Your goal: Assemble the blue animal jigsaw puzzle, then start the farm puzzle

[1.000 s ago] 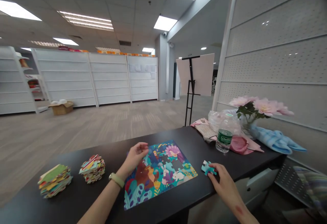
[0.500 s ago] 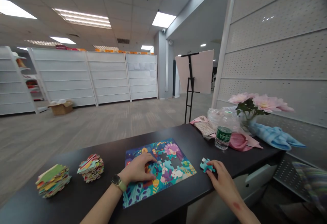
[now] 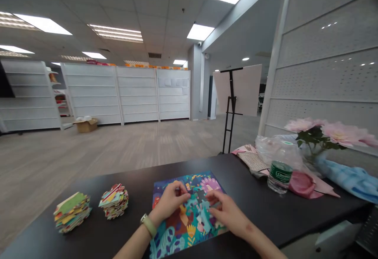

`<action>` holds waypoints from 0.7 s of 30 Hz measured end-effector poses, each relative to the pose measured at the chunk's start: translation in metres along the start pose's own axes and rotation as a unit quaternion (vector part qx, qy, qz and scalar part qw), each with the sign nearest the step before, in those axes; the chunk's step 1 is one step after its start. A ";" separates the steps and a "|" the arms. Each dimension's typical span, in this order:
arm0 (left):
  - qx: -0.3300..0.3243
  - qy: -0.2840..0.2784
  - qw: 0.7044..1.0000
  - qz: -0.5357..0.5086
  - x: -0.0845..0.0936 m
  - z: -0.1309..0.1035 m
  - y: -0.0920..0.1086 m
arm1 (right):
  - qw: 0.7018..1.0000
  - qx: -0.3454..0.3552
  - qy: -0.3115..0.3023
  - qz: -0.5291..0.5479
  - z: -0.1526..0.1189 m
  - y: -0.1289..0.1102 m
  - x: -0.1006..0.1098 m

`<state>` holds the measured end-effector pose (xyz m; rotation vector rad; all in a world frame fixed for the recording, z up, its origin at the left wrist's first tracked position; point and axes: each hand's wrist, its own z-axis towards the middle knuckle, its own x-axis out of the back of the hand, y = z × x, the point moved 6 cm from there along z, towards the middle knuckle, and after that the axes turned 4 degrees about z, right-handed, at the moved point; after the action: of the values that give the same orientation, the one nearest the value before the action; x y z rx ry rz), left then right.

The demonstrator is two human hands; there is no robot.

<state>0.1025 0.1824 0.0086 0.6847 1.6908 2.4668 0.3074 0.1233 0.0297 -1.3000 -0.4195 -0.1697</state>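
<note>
A colourful jigsaw puzzle (image 3: 173,233), with blue and teal garden pictures, lies on the dark table in front of me, partly covered by both hands. My left hand (image 3: 169,202), with a watch on its wrist, is over the puzzle's left middle. Its fingers are bent, the thumb is apart from them, and nothing shows in its grip. My right hand (image 3: 226,211) is over the right part. At its thumb and fingertips is a teal puzzle piece (image 3: 204,215), tilted over the rabbit pictures. A dark gap (image 3: 201,194) shows in the puzzle between the hands.
Two stacks of puzzle pieces, one larger (image 3: 72,211) and one smaller (image 3: 114,202), stand to the left. On the right are a water bottle (image 3: 280,176), pink cloth (image 3: 304,184), a blue checked cloth (image 3: 345,178) and a vase of pink flowers (image 3: 339,133). An easel (image 3: 232,105) stands behind.
My right hand has moved left with the teal piece, from the table beside the puzzle to over the puzzle. My left hand has shifted slightly and its fingers are more bent. The view has turned left.
</note>
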 end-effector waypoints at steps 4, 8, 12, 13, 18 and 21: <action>-0.002 0.045 0.999 -0.006 0.002 0.003 -0.011 | 1.000 0.002 -0.026 0.012 0.026 -0.006 -0.032; -0.011 0.041 0.998 0.049 0.003 -0.002 -0.001 | 0.997 -0.007 -0.037 0.062 0.054 0.005 -0.031; -0.088 -0.028 0.977 0.194 -0.005 -0.011 0.029 | 0.996 0.030 -0.020 -0.075 0.070 0.021 -0.001; -0.106 -0.053 0.969 0.218 -0.009 -0.013 0.034 | 0.994 0.037 -0.022 -0.102 0.071 0.025 0.003; -0.133 -0.153 0.931 0.305 -0.027 -0.021 0.035 | 0.976 0.094 0.000 -0.198 0.064 0.031 0.000; -0.137 -0.171 0.915 0.338 -0.031 -0.021 0.032 | 0.961 0.120 0.019 -0.249 0.062 0.022 -0.003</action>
<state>0.1284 0.1424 0.0214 1.7714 1.0590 2.6620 0.2995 0.1878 0.0213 -0.9328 -0.7085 -0.5479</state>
